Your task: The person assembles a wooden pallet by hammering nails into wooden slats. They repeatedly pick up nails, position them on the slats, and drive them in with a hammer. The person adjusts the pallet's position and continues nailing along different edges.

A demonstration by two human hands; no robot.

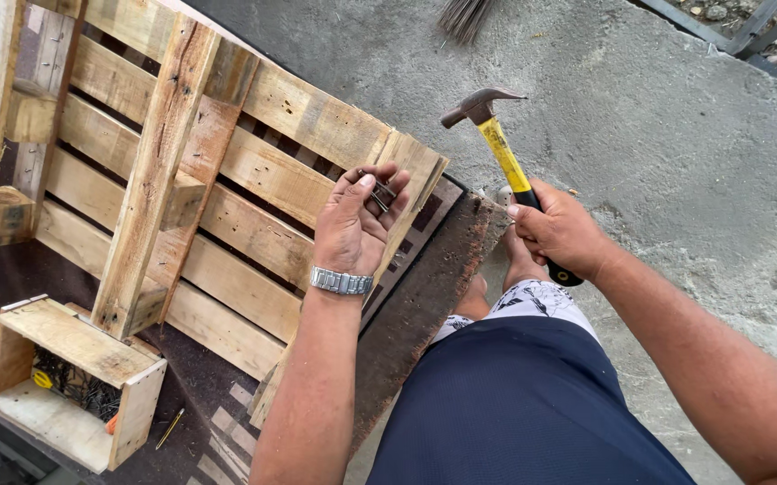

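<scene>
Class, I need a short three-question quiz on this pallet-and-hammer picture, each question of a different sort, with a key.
1. True or false: the right hand holds a hammer with a yellow and black handle.
2. What does the left hand pinch in its fingers? A) nails B) a pencil C) a saw
3. What holds the dark heap of spare nails, lower left?

Key: 1 true. 2 A. 3 the small wooden box, beside the wooden pallet.
</scene>
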